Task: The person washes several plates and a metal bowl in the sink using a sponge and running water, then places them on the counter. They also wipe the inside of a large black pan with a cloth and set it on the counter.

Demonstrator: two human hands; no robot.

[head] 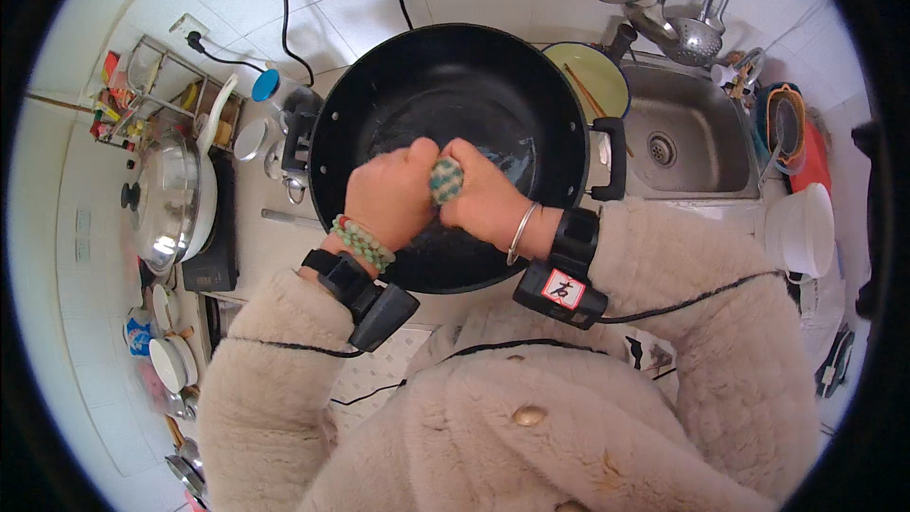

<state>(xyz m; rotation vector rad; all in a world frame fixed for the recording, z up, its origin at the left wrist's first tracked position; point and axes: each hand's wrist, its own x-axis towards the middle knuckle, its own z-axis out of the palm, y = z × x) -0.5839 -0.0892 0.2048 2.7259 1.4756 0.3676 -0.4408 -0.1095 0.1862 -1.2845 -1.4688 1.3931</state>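
Observation:
Both my hands are closed around a bunched green-and-white checked cloth (446, 181), held above a large black wok (462, 75). My left hand (389, 188) grips it from the left, and my right hand (487, 195) presses against it from the right. Only the cloth's rounded end shows between the fists; the rest is hidden in the fingers. Wet, shiny streaks (517, 162) lie on the wok's dark bottom. The wok has two black side handles; the right handle (617, 156) sticks out towards the sink.
A stainless steel sink (700, 135) is at the right, beside a yellow-green enamel basin (579, 60) with chopsticks (590, 96). Ladles and a skimmer (695, 41) hang above. At left stand a lidded white pan (174, 192), a blue-capped jar (266, 87) and a wire rack (160, 85).

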